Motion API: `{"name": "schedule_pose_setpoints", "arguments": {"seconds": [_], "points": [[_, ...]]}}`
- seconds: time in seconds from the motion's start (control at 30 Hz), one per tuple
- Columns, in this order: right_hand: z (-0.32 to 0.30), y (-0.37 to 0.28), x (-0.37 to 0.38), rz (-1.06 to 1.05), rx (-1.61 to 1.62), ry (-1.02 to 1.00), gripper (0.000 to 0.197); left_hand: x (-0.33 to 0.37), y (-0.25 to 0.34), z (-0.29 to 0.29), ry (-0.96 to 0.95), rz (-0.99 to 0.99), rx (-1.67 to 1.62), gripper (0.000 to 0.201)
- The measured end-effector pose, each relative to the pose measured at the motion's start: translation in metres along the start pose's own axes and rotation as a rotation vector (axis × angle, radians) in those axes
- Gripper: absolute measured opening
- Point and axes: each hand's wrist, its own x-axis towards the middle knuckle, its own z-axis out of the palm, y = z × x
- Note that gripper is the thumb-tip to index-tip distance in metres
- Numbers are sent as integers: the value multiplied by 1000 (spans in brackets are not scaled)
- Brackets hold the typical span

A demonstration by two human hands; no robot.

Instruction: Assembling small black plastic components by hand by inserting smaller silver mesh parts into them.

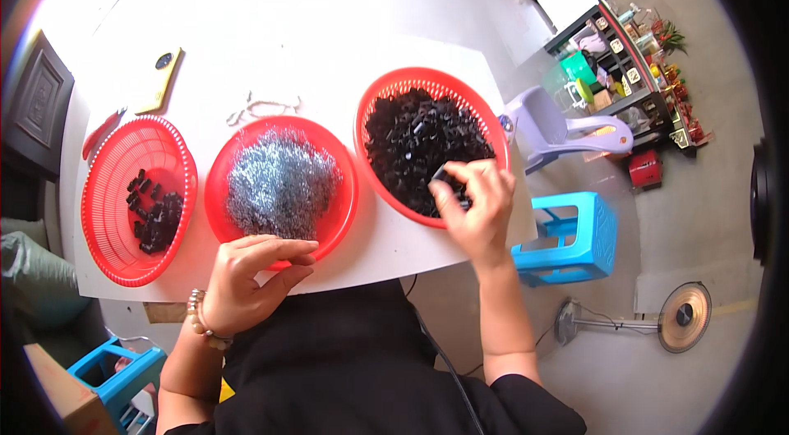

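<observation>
My right hand is over the near side of a red basket heaped with small black plastic pieces. Between its thumb and fingertips it pinches one small black plastic piece. My left hand, with a beaded bracelet at the wrist, is at the near rim of a red round tray. Its fingers are drawn together toward the thumb, and whatever they hold is hidden. A pile of thin, shiny silvery metal pieces fills much of that tray.
At the left, another red basket holds fewer black pieces. Behind it lie a yellow phone and a red-handled tool. Blue stools, a purple chair and a fan stand around the white table.
</observation>
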Motion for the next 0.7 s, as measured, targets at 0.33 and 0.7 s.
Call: {"name": "schedule_pose_setpoints", "arguments": {"seconds": [0.33,0.7], "points": [[15,-89,-12,-244,205,-174,23,-5,-11,53,122,-378,-796,21],[29,-104,-27,-203,356,-250,17,-23,-27,39,136,-455,-761,14]]}}
